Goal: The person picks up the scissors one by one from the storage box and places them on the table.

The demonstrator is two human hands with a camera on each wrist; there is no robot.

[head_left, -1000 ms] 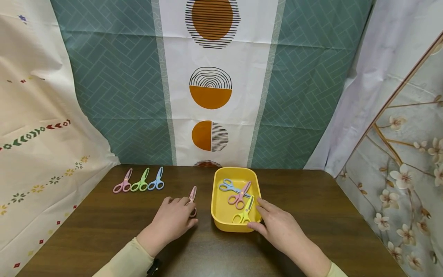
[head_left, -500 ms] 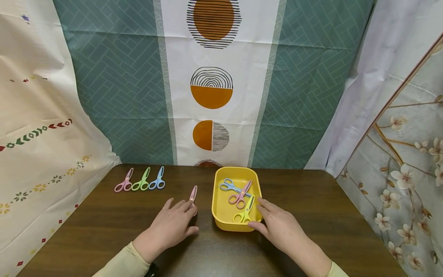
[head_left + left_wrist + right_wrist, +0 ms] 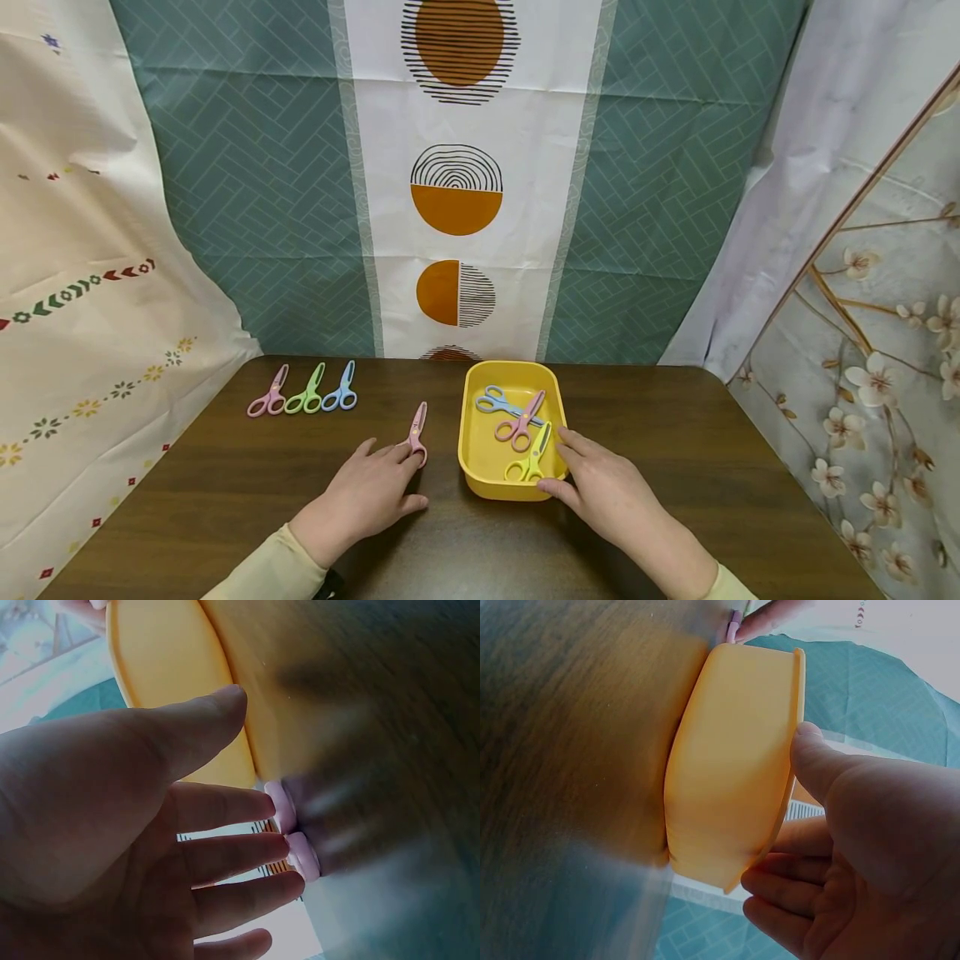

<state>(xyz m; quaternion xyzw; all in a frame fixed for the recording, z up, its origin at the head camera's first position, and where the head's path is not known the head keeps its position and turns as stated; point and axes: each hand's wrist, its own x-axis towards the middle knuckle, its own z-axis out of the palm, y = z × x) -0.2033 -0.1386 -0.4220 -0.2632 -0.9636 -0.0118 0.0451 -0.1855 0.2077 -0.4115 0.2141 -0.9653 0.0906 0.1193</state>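
In the head view my left hand (image 3: 367, 496) lies over the table, its fingertips touching the handle loops of a pair of pink scissors (image 3: 417, 425). These scissors lie flat, with the blades pointing away from me and the left loop partly hidden. The left wrist view shows the fingers nearly straight against the pink handles (image 3: 304, 856), thumb apart. My right hand (image 3: 611, 492) holds the near right corner of a yellow tray (image 3: 468, 446), thumb on the near rim and fingers bent at the right side. Inside lie blue scissors (image 3: 492, 401), pink scissors (image 3: 514, 432) and yellow-green scissors (image 3: 534, 460).
At the table's back left, pink scissors (image 3: 268, 402), green scissors (image 3: 306, 398) and blue scissors (image 3: 341, 396) lie in a row. A green and white patterned cloth (image 3: 285, 208) hangs behind the dark wooden table (image 3: 660, 417).
My left fingers have straightened and drawn back a little, so more of the pink handles shows. The pink scissors have shifted slightly. My right hand and the tray stay in place.
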